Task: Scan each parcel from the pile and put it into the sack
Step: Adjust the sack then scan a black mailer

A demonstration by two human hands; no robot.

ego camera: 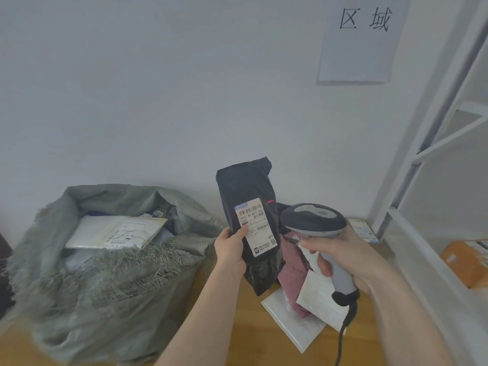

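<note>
- While my left hand (230,249) held the black parcel (249,220) upright in the air, its fingers were curled round the parcel's left edge, with the thumb pressed onto the white shipping label (255,226).
- My right hand (346,256) gripped the handle of the barcode scanner (314,220), fingers wrapped round it, the index finger forward at the trigger side.
- The scanner's head sat just to the right of the black parcel, close beside the label, and a short red mark (270,201) showed on the parcel near the label's upper right corner.
- A black cable (346,323) hung from the bottom of the scanner's handle.
- To the left of the black parcel stood the green woven sack (79,286), its mouth open and its rim frayed; a flat white package (116,232) lay on top inside it, with other items under it.
- Below and right of the black parcel, the pile on the wooden floor (237,339) held white mailers (293,320) and a pinkish-purple one (291,265) among them.
- Further right of the black parcel, a white shelf unit (446,143) carried an orange box (464,262).
- Above the black parcel, a paper sign (359,40) with two printed characters hung on the wall.
</note>
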